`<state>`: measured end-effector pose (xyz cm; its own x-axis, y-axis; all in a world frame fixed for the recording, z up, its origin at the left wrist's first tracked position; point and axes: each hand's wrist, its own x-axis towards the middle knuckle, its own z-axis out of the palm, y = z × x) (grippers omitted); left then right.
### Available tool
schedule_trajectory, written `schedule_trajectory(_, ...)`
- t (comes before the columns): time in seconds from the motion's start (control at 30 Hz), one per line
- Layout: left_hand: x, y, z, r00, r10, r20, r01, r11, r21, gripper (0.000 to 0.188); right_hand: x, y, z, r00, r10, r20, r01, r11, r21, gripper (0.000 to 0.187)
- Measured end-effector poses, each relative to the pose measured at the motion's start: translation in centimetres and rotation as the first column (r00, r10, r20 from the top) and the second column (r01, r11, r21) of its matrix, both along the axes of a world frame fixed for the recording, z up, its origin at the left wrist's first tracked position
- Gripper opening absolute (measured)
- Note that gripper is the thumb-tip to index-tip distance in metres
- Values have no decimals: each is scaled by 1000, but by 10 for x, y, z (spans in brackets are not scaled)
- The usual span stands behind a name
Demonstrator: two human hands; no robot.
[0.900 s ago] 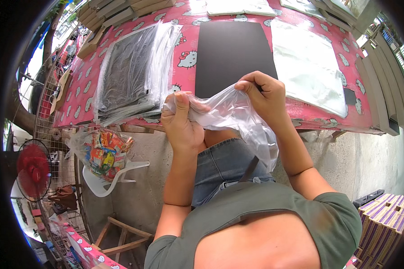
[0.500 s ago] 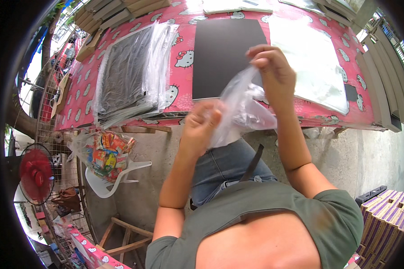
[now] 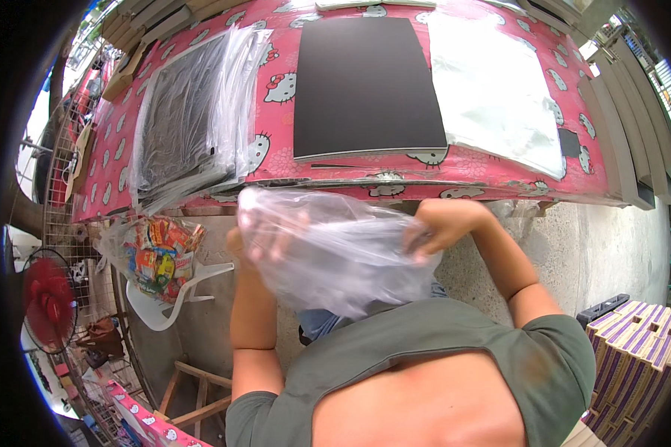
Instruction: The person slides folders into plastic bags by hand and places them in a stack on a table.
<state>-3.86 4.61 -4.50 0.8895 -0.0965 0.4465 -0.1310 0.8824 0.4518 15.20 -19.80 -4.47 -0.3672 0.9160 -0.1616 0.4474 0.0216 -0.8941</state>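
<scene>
A dark green top (image 3: 455,325) filling the lower centre of the frame as I'm watching remotely, short sleeves (image 3: 252,414) covering the upper arms, a wide neckline (image 3: 425,359) curving open, a brownish blotch (image 3: 535,363) marking the lower right, blue denim (image 3: 317,325) peeking out.

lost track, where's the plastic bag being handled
In the head view's centre, the plastic bag stretches from the left hand to the right hand, in front of the pink table.

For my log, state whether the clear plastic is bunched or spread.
Spread: the clear plastic stretches wide between left hand and right hand.
</scene>
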Motion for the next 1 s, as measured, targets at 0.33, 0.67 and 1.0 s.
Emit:
schedule_trajectory(0.33,0,14,-5,961,-236,-141,227,393,891,37,10,-18,-21,228,-322,-919,428,881,-202,24)
schedule_trajectory(0.67,-9,2,-15,803,490,-338,-150,716,681,47,13,-23,-29,864,-342,-370,386,921,51,17)
schedule_trajectory(1.0,35,2,-11,686,501,-527,-484,855,183,21,22,-17,-6,201,-935,-292,967,237,-94,20)
